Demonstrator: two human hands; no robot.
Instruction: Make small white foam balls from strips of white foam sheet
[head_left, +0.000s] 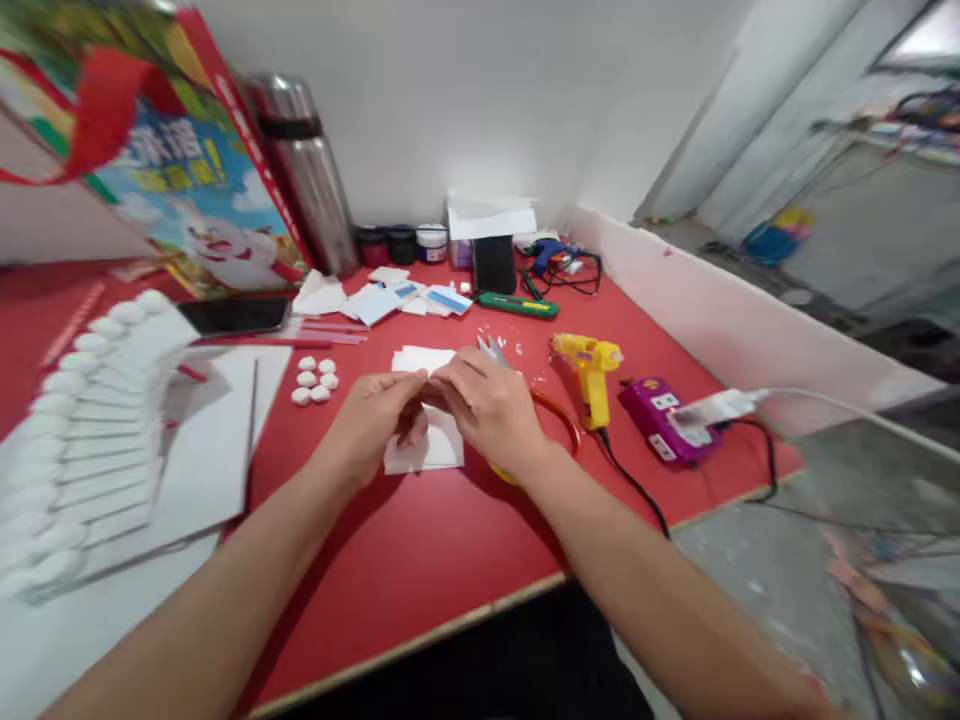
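My left hand [379, 415] and my right hand [491, 400] meet above a small stack of white card [424, 456] on the red table. The fingertips of both hands are pinched together, and whatever lies between them is hidden or too small to name. Partly under my right hand lies a pair of scissors [493, 350], blades pointing away, with an orange-and-yellow handle. Left of my left hand sit several small white rounded pieces [307, 379]. Further left stands a curved white fan of card strips [109, 440] edged with white round pieces.
A yellow glue gun [592, 370] lies to the right, beside a purple power socket [667, 420] with cables. Behind are a green cutter [517, 305], card scraps [375, 303], paint jars [431, 243], a phone [236, 315], a steel flask [319, 180] and a printed bag [202, 190].
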